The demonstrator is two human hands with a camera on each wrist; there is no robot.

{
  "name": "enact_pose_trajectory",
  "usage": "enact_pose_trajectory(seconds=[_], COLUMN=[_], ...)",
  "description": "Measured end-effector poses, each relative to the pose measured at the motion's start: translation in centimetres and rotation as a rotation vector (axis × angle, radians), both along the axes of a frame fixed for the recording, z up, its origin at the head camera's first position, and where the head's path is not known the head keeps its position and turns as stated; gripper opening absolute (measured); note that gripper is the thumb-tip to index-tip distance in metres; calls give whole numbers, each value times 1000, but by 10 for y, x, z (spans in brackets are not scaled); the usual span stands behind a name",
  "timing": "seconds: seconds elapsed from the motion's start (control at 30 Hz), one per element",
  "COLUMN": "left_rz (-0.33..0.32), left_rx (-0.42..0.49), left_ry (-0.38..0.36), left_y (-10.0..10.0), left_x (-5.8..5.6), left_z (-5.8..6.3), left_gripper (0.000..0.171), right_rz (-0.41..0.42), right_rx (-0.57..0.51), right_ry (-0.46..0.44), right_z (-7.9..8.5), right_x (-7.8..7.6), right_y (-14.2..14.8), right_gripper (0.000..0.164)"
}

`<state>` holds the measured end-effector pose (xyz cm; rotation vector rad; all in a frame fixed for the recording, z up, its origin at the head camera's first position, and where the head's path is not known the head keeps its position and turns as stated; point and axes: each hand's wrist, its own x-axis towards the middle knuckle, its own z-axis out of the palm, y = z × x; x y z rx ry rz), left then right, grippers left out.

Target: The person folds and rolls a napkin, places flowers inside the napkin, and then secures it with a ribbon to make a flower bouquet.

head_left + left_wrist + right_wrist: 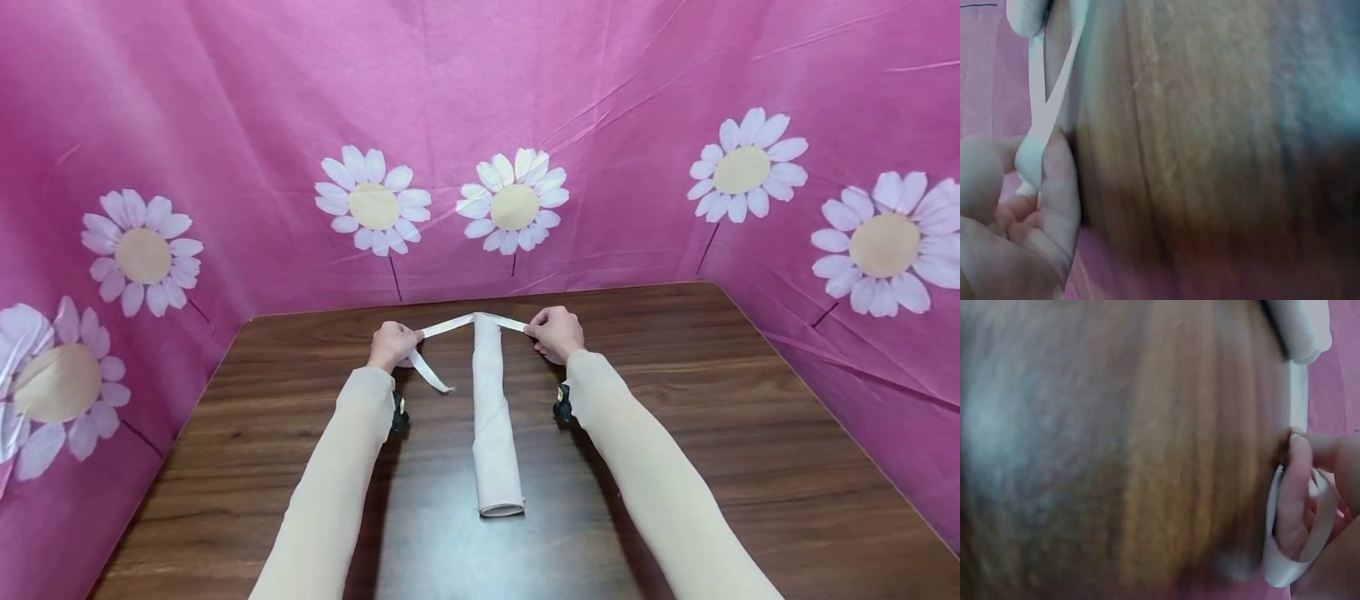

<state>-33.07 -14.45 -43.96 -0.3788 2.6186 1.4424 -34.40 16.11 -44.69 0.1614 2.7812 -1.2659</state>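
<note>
An off-white rolled cloth (492,433) lies lengthwise on the table, its open-ended coil toward me. From its far end a flat white fabric strap (448,326) runs out to both sides. My left hand (394,345) pinches the left length between thumb and fingers; a loose tail (430,371) hangs below toward the tabletop. On the other side my right hand (558,333) pinches the right length. In the right wrist view, a strap loop (1282,569) curves around the fingers. The left wrist view shows the strap (1054,106) crossing itself above the fingertips.
The dark wood-grain table (300,467) extends past both forearms. A pink curtain (630,100) printed with white daisies hangs along its back and sides. Small dark devices (400,412) sit under the wrists, between the sleeves and the roll.
</note>
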Motion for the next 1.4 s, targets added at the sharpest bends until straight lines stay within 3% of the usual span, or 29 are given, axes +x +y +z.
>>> enact_pose_trajectory(seconds=[0.07,0.23,0.43,0.53,0.73,0.9,1.03,1.23,1.4], left_rz=[30,84,102,100,79,80,78,32,0], left_rx=[-32,-18,-17,32,63,66,132,281,249], left_ry=[-11,-39,-60,-81,-125,-120,-118,-196,-192], left_y=[0,0,-14,-23,-30,-30,-33,-44,-48], left_x=[-1,-4,-6,-3,2,3,3,4,6], left_z=[1,0,3,8,12,9,6,8,11], left_gripper=[27,23,24,24,19,17,12,15,18], right_rz=[-23,-49,-36,-23,18,-17,-42,-26,39], right_rx=[85,114,249,310,275,264,345,462,405], right_ry=[20,23,49,39,-58,-107,-104,-76,-86], right_z=[0,1,2,4,9,11,9,6,11], right_x=[0,1,-3,-4,-5,-4,-6,-10,-10], right_y=[-1,-2,-12,-17,-15,-14,-16,-18,-18], right_gripper=[16,20,38,44,39,38,50,63,56])
